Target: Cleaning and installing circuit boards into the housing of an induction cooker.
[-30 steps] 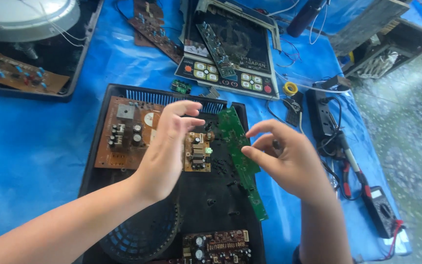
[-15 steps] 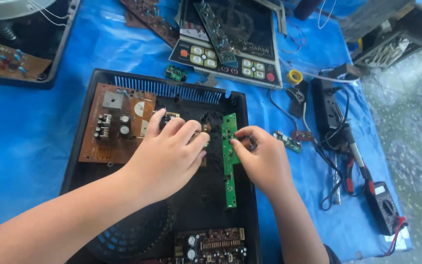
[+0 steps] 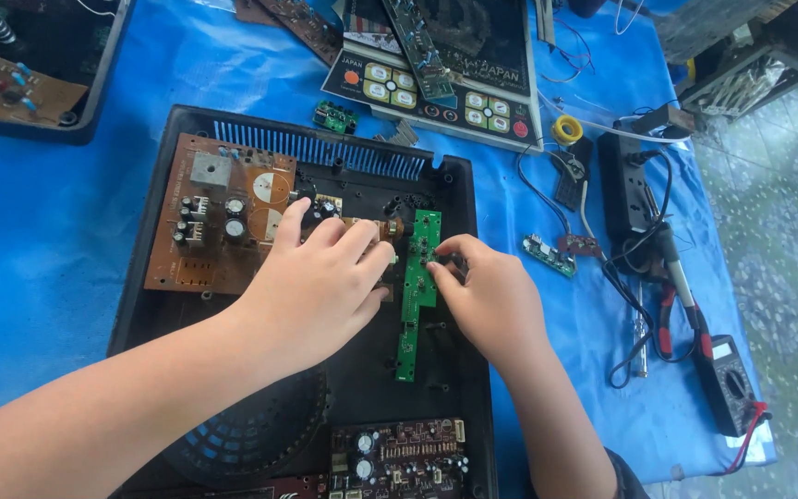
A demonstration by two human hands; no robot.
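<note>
left hand (image 3: 311,286): rested on the brown board (image 3: 223,214) edge inside the black case (image 3: 187,125), fingers curled together; whether it gripped anything, cannot tell.
right hand (image 3: 487,296): fingertips pinched on the green board's (image 3: 417,286) right edge, near its upper half.
green board: lay upright along the case's right side, just beside the brown board, lower end free.
seating: judged best to press evenly along both edges, not on components.
alignment: line up holes with case posts before pushing.
risk: one-sided pressure could flex the strip.
nearby: meter (image 3: 730,381) and pliers (image 3: 665,319) well apart on the blue sheet (image 3: 39,240).
</note>
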